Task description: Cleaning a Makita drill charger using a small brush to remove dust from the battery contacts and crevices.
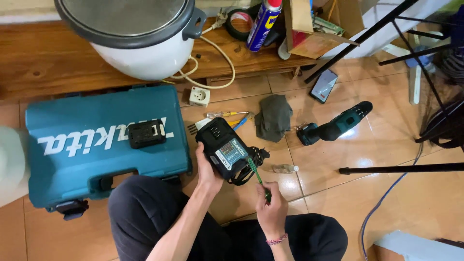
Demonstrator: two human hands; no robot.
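My left hand [207, 170] grips a black battery charger [223, 146] by its left side, tilted up off the tiled floor, with its black cord bundled at its right. In my right hand [271, 209] I hold a thin green-handled screwdriver [256, 175]; its tip rests against the charger's lower right edge. I sit cross-legged in dark trousers behind both hands.
A teal tool case [87, 159] lies at left with a black battery pack [146, 134] on its lid. A cordless drill [334, 126], grey rag [273, 116], two screwdrivers [227, 115], phone [324, 85] and small bottle [284, 168] lie on the floor. A rice cooker [140, 34] and spray can [263, 21] stand on the wooden ledge.
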